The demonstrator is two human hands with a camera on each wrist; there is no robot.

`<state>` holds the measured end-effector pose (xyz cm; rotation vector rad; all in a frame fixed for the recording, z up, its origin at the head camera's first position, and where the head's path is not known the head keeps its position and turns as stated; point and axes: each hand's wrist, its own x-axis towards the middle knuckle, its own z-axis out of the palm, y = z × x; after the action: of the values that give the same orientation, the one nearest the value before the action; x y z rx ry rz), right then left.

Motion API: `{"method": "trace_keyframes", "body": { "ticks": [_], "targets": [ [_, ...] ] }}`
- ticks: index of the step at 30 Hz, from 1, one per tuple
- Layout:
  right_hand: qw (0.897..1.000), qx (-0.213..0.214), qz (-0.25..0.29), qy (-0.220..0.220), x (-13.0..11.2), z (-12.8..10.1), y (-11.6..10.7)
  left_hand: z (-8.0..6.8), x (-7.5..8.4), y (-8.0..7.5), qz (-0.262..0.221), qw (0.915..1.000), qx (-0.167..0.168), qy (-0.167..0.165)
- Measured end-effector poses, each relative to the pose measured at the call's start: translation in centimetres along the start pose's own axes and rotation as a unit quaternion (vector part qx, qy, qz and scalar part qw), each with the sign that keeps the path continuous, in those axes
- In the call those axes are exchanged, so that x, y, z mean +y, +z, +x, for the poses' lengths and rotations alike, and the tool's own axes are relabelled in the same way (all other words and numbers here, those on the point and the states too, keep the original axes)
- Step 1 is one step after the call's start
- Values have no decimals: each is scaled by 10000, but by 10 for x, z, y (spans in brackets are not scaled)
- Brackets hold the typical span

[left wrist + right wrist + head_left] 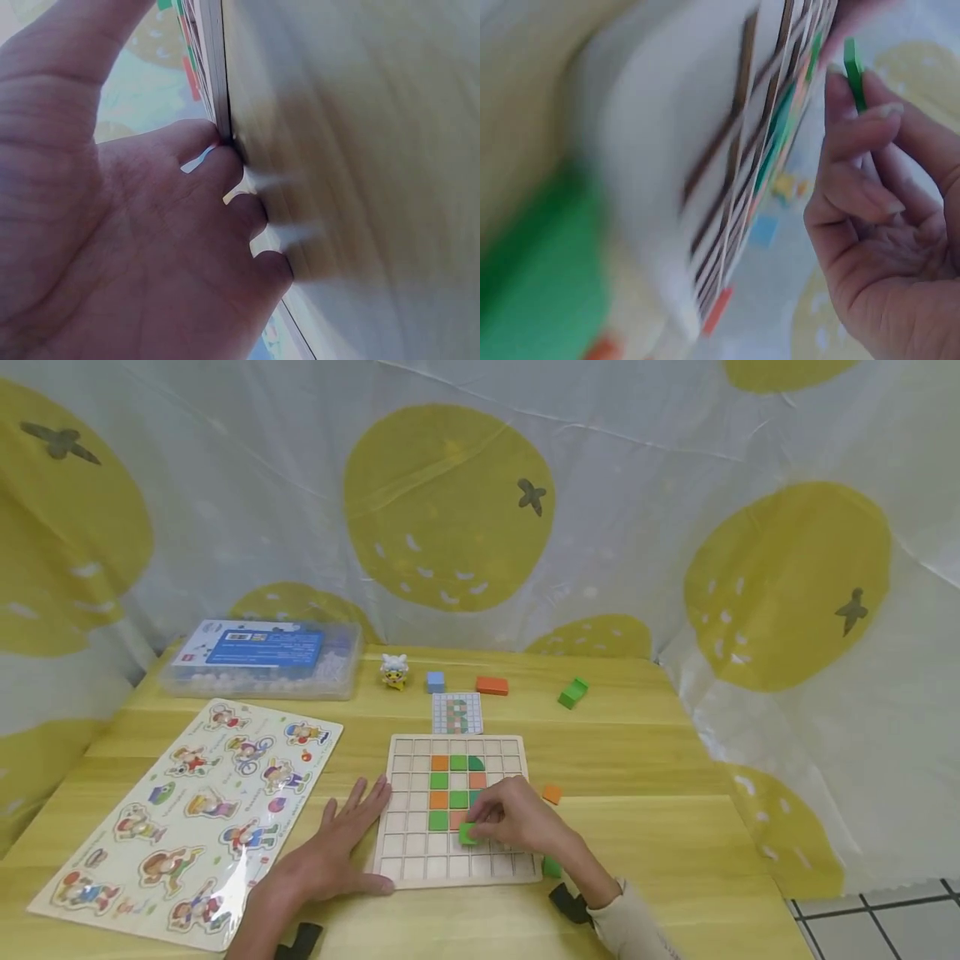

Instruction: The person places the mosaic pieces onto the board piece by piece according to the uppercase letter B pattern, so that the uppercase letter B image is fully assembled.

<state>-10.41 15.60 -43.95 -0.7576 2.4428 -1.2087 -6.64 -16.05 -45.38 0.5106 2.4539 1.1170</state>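
Your right hand [517, 818] pinches a green tile [468, 833] over the grid board [420, 868]; your left hand [330, 852] lies flat at the board's 9 o'clock edge.

Left fingers spread wide and straight on the table [645, 760], thumb touching the board's lower left corner; left wrist view shows fingertips [225, 161] pressed against the board's edge. Tile sits low centre on the board, just below the orange and green filled cells. Bare rows at the board's 6 o'clock and columns at 9 o'clock. Loose orange piece [552, 794] just off the 3 o'clock edge, green piece [552, 867] at the 5 o'clock corner. Pattern card [457, 713] at 12 o'clock, animal puzzle [187, 814] well off at 9. Open tabletop at 3 o'clock.
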Motion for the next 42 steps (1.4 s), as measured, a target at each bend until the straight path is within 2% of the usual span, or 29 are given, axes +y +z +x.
{"method": "trace_keyframes", "body": {
  "ticks": [5,13,17,23,27,34,38,42],
  "targets": [
    [9995,-139,174,-224,-9,14,23,1,0,1,33,10000,12,10],
    [9987,57,-491,-131,-14,23,34,3,-1,1,19,10000,-1,20],
    [9985,55,-542,-36,-14,26,35,3,-2,0,7,10000,22,41],
    [9996,207,-208,49,-12,24,31,3,-3,1,-22,10000,29,30],
    [9988,365,-332,-14,-9,20,26,3,-3,2,-13,10000,33,51],
    [9972,-13,-650,-374,-6,17,22,3,-4,2,28,10000,64,40],
    [9987,-32,-414,-301,-4,10,16,3,-4,2,2,10000,35,2],
    [9994,28,-322,-150,4,-6,0,3,-4,3,-43,10000,2,-26]
  ]
}}
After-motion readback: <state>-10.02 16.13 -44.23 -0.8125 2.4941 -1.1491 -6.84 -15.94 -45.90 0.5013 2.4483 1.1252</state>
